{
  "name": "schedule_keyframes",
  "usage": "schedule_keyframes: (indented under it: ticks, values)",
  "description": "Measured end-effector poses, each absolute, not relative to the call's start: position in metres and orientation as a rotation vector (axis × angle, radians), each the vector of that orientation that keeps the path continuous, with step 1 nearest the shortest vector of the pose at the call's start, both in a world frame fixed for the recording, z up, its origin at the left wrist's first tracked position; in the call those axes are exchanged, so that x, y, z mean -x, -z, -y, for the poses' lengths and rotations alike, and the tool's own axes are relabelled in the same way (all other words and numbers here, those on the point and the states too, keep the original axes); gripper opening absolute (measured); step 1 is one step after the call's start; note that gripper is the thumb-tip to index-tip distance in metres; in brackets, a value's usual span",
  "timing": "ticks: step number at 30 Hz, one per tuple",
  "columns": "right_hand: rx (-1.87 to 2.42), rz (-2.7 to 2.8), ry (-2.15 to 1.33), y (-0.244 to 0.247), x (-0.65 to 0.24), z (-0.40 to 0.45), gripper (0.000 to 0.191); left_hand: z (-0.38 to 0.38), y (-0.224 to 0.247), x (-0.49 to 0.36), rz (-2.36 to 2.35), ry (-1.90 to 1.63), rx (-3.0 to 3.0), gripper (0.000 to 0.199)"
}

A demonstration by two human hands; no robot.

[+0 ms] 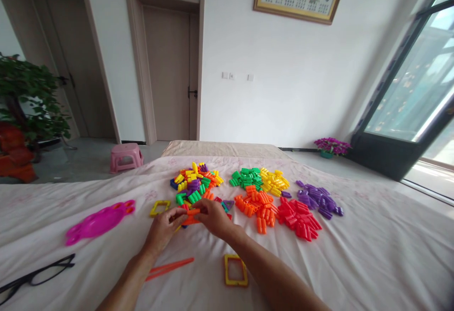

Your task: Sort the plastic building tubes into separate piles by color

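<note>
Between my left hand point(169, 223) and my right hand point(214, 216) is an orange plastic building piece point(192, 216), pinched from both sides by the fingers. Just beyond the hands lies a mixed heap of colored pieces point(194, 185). Sorted piles lie to the right: green pieces point(246, 177), yellow pieces point(275, 181), orange pieces point(257, 206), red pieces point(300, 218) and purple pieces point(319, 199). A yellow square frame point(159, 208) rests left of the heap. Another yellow frame point(236, 283) lies below my right forearm, and orange tweezers point(172, 268) sit between the forearms.
On the cloth-covered surface point(372, 254), a magenta plastic tray point(101, 223) and black-framed glasses point(39, 275) lie at the left. A pink stool point(126, 157) stands on the floor behind. Purple flowers point(332, 145) are by the glass door at the right.
</note>
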State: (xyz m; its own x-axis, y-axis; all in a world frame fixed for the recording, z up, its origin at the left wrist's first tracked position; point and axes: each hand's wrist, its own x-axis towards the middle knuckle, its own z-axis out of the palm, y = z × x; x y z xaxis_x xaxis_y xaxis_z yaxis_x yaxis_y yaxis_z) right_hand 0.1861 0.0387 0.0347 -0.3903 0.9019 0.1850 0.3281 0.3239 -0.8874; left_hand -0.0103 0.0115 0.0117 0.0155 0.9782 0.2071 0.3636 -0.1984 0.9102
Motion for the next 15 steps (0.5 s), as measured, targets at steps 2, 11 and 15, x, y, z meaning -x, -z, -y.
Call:
schedule_keyframes:
  ticks: [2, 11, 15]
  values:
    - [1.070, 1.859, -1.061, -0.033, -0.187, -0.039, 0.025, -0.012, -0.011, 0.010, -1.392, -1.178, -1.617, 0.037]
    - [1.295, 1.992, -0.693, -0.081, -0.248, -0.053, 0.022, -0.014, -0.008, 0.021, -1.496, -1.276, -1.579, 0.036]
    - [1.516, 2.005, -0.401, -0.103, -0.297, -0.060, 0.021, -0.017, -0.002, 0.020, -1.484, -1.224, -1.591, 0.034]
